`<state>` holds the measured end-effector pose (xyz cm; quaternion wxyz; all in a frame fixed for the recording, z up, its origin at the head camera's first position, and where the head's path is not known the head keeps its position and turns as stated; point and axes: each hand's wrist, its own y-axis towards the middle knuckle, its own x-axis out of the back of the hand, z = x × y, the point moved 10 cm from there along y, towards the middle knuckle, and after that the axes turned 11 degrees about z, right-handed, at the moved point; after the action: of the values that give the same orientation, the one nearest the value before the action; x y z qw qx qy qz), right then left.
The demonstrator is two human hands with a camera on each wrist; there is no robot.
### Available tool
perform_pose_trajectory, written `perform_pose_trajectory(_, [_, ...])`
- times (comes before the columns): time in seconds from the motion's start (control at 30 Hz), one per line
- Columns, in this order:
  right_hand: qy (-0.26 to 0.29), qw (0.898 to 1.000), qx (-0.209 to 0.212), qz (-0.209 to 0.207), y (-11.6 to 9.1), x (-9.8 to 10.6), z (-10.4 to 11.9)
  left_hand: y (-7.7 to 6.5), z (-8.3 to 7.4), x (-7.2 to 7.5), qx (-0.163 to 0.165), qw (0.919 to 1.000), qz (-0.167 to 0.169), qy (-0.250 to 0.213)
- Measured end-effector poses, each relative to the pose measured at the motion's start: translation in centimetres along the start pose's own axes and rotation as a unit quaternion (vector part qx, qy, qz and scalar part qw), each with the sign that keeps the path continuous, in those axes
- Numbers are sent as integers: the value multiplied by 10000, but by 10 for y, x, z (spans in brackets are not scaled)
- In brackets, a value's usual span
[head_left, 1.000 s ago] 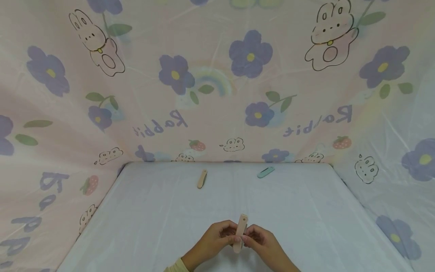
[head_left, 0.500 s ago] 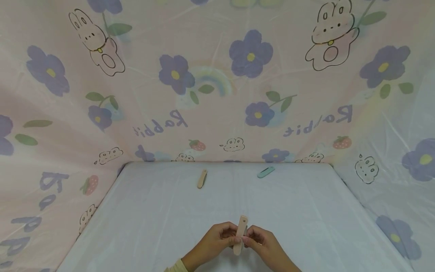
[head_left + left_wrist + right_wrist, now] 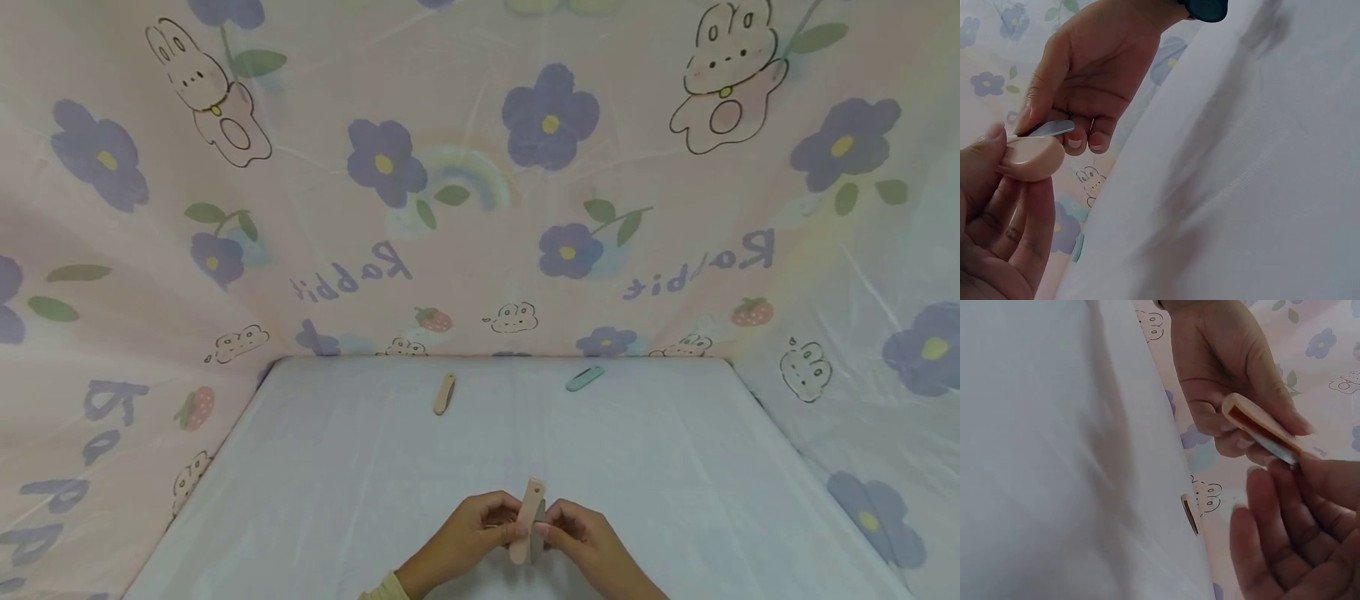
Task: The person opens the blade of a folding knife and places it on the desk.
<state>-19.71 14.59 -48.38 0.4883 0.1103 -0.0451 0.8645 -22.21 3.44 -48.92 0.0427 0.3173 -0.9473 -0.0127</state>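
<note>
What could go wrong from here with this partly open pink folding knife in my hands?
Two possible risks. Your right hand pinches the metal blade, so if that hold slips, it might slide along the edge and get cut. And your left hand grips the pink handle with fingertips close to the slot, so the blade could nip them if it swings back in.

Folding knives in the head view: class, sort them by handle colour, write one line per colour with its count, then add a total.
Pale pink knife, held and partly opened: 1
Beige knife, lying on the table: 1
Teal knife, lying on the table: 1
Total: 3
</note>
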Motion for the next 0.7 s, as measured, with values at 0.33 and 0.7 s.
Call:
perform_pose_trajectory(0.33, [98,9998,-139,-53,-1,1,-6,-3,-1,7,-20,9982,-239,555])
perform_pose_trajectory(0.7, [-113,9963,-817,-235,-4,6,-24,-10,3,11,208,9926,-370,1138])
